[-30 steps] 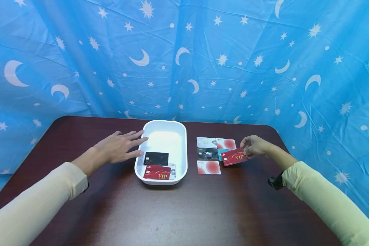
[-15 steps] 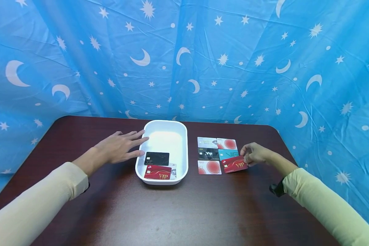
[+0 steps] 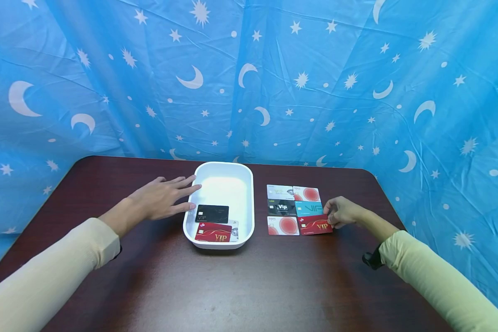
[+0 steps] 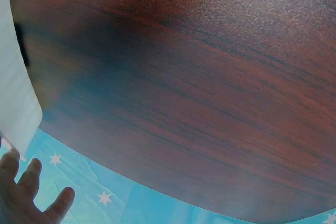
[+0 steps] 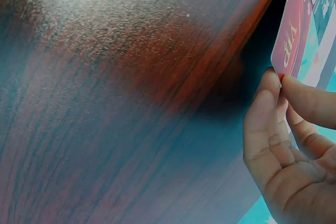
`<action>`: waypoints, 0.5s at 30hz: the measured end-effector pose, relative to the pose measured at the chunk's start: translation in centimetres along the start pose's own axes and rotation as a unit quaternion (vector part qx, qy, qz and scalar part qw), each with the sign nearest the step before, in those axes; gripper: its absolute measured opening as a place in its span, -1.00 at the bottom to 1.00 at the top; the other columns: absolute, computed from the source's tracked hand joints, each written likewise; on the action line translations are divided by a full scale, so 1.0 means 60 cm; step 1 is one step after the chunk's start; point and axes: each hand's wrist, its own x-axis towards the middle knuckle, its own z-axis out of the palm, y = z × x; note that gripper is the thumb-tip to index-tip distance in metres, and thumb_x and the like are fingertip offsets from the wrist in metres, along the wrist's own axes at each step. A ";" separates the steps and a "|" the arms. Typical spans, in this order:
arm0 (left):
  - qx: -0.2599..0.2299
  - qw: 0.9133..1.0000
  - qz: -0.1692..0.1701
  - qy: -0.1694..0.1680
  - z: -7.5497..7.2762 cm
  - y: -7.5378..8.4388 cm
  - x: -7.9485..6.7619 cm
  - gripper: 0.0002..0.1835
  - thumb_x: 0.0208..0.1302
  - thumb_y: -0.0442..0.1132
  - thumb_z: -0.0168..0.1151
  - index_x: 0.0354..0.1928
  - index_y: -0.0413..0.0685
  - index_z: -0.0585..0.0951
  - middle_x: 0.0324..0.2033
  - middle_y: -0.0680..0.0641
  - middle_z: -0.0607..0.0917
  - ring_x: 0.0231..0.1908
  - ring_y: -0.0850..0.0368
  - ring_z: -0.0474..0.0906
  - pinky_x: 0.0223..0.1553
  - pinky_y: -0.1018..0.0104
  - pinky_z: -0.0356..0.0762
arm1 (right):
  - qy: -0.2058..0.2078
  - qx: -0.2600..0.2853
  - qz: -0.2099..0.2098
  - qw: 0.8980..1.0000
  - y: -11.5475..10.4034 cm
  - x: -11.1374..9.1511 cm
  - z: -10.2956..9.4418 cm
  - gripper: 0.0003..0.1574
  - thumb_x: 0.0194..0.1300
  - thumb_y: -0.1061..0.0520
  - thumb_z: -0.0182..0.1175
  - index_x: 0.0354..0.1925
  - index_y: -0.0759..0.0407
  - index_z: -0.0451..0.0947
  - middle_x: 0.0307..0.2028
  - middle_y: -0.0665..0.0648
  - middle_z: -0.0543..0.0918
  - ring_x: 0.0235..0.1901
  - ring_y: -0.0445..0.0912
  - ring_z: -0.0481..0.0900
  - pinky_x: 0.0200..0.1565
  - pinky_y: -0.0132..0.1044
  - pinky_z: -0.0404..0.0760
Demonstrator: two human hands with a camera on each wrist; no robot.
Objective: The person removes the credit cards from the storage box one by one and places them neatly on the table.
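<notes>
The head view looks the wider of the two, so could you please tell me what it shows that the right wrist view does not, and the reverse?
Only the head view shows the white tray, the black card lying in it, and the left grip at its left edge.

Only the right wrist view shows, close up, the underside of the right grip.

Both show that grip pinching a red card at one end, other cards near it, the dark table and the blue curtain.
</notes>
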 end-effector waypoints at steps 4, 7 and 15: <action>-0.004 1.000 -0.001 -0.002 -0.001 0.001 -0.001 -0.28 0.45 0.26 -0.03 0.51 0.06 0.27 0.50 -0.19 0.19 0.42 -0.26 0.20 0.27 -0.41 0.20 | 0.002 -0.006 0.001 1.000 0.003 0.001 0.003 -0.78 0.28 0.40 0.25 -0.14 0.39 0.42 -0.35 0.23 0.58 -0.40 -0.02 0.59 -0.20 -0.09 0.73; -0.006 1.000 -0.001 -0.001 -0.001 0.001 -0.002 -0.28 0.45 0.26 -0.02 0.51 0.06 0.27 0.50 -0.19 0.19 0.42 -0.26 0.20 0.27 -0.41 0.19 | 0.002 -0.012 -0.002 1.000 0.007 0.001 0.005 -0.77 0.27 0.39 0.26 -0.15 0.39 0.42 -0.36 0.23 0.58 -0.42 -0.03 0.60 -0.21 -0.09 0.73; -0.002 1.000 0.000 0.001 0.001 0.001 -0.001 -0.28 0.45 0.26 -0.03 0.51 0.07 0.26 0.50 -0.19 0.19 0.42 -0.26 0.20 0.27 -0.41 0.20 | 0.004 -0.016 0.000 1.000 0.007 0.003 0.009 -0.77 0.27 0.37 0.28 -0.15 0.37 0.43 -0.33 0.22 0.58 -0.39 -0.02 0.62 -0.19 -0.08 0.73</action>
